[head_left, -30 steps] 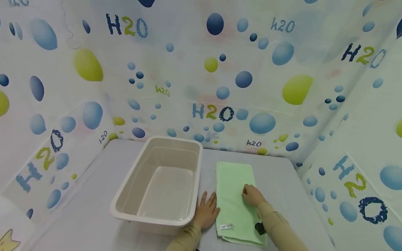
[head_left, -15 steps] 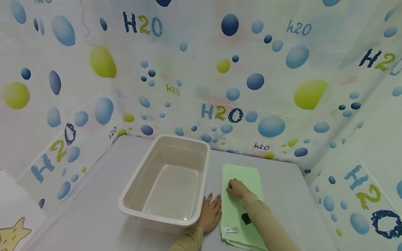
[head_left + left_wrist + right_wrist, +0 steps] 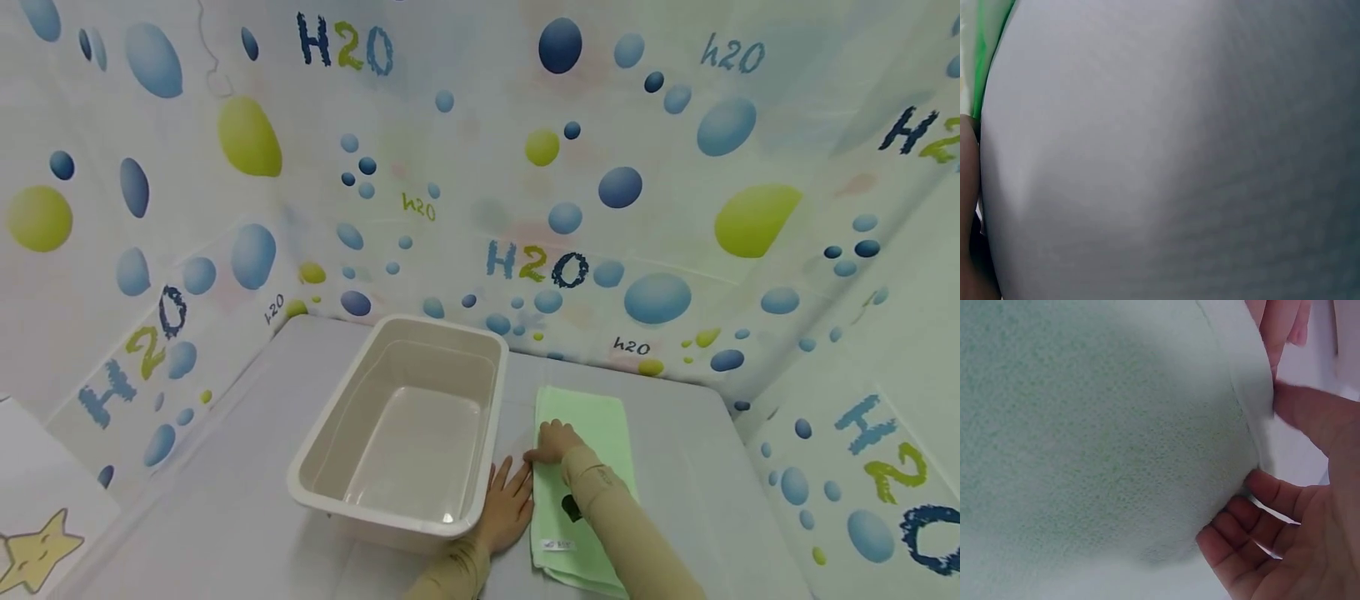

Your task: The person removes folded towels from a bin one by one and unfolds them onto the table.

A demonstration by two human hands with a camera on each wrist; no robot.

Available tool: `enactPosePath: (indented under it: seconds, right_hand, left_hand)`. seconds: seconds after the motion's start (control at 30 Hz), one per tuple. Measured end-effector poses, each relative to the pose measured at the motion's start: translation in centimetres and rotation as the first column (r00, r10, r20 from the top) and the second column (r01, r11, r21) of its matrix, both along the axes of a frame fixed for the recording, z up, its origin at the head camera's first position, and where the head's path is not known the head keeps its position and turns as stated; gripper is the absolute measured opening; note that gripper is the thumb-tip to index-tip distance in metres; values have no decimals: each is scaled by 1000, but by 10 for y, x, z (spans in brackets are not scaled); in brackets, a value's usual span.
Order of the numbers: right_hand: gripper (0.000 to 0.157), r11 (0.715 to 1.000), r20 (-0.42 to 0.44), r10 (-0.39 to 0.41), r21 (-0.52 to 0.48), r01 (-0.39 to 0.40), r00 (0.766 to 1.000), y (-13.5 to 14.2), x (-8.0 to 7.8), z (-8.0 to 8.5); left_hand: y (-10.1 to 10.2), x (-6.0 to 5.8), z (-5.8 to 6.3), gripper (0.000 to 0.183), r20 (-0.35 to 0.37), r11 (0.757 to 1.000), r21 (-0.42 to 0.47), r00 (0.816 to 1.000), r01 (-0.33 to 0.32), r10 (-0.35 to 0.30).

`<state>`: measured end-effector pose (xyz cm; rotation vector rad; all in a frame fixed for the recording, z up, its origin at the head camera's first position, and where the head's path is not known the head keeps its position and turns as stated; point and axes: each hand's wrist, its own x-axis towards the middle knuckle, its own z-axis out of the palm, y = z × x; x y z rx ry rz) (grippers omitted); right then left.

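Observation:
A folded pale green towel (image 3: 596, 417) lies lengthwise on the table, a small white label (image 3: 558, 546) near its front end. My left hand (image 3: 507, 510) lies flat with fingers spread, between the basin and the towel's left edge. Over that edge reaches my right hand (image 3: 553, 442), its thumb pointing left toward the left fingertips. In the right wrist view, loosely bent fingers (image 3: 1225, 540) touch the towel's border, and the thumb (image 3: 1310, 412) meets the edge apart from them. The left wrist view is mostly blurred grey surface, with a strip of green (image 3: 982, 56) at its left.
A beige rectangular basin (image 3: 322, 498) with nothing in it stands left of the towel, near the left hand. The table (image 3: 247, 467) is covered in light grey, with printed curtains (image 3: 465, 167) around it. A small dark piece (image 3: 572, 508) shows beside the right sleeve.
My right hand has moved left across the towel, from its right half to its left edge, and its thumb now points outward. My left hand stays beside the basin. The head view has turned slightly.

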<state>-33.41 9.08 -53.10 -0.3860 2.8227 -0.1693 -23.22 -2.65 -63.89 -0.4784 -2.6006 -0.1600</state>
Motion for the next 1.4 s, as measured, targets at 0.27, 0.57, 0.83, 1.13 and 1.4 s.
enactPosePath:
  seconds: [0.27, 0.57, 0.83, 1.13, 1.4]
  right_hand:
    - [40, 999, 5, 32, -37, -32, 999, 7, -4, 3]
    - [34, 983, -72, 53, -174, -65, 996, 19, -3, -14]
    - [9, 969, -151, 151, -173, -176, 977, 27, 3, -20]
    - [12, 958, -203, 149, -212, -192, 968, 34, 6, -19]
    - [25, 947, -220, 78, -289, -141, 972, 47, 8, -27]
  left_hand:
    - [2, 5, 17, 41, 81, 1000, 22, 997, 2, -4]
    - [3, 6, 22, 51, 155, 994, 104, 986, 42, -58]
    - [2, 6, 22, 49, 175, 997, 63, 983, 45, -55]
    - [5, 8, 29, 49, 249, 999, 24, 968, 22, -27]
    - [6, 6, 28, 51, 314, 999, 32, 949, 15, -24]
